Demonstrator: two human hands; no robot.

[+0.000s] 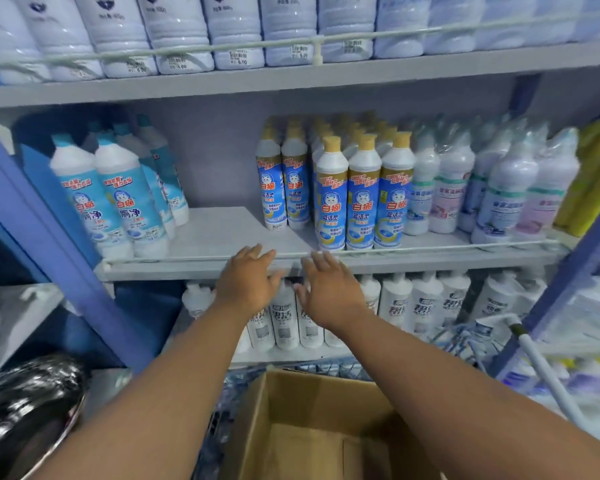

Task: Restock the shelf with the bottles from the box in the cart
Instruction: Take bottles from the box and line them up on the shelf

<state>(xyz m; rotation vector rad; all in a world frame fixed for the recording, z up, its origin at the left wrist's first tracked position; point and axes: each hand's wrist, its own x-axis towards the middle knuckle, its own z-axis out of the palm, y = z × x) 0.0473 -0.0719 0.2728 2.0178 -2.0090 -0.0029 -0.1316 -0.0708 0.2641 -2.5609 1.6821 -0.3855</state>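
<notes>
Several gold-capped bottles with blue labels (362, 192) stand in rows on the middle shelf (219, 233), right of a bare gap. Teal-capped bottles (115, 199) stand at the shelf's left end. My left hand (248, 284) and my right hand (328, 289) hover side by side at the shelf's front edge, fingers straight, holding nothing. Below them the brown cardboard box (291, 410) sits with its flaps up; the part of its inside that shows holds no bottles.
Pale wrapped bottles (499, 188) and yellow bottles (593, 178) fill the shelf's right side. White bottles (426, 303) line the shelf below, large white jugs (236, 29) the one above. A white cart handle (541, 368) rises at right. A blue upright post (32, 209) frames the left.
</notes>
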